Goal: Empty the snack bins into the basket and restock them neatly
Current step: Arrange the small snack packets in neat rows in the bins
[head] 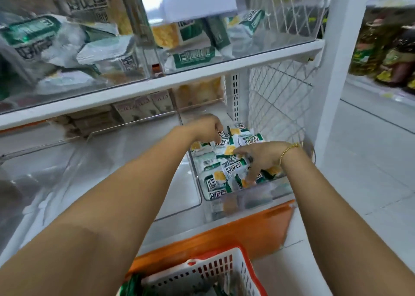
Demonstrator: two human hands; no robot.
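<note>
The snack packets lie in the clear bin, directly under you: right hand splayed wide on the front heap, left hand curled at the back, grip unclear. The basket sits below, toward you.

Open from above and from the front into the right bin, below the upper shelf board. Closed on the right by wire mesh, on the left by a clear divider. Filled nearly to the rim with snack packets. Free floor in the neighbouring left bin.
</note>
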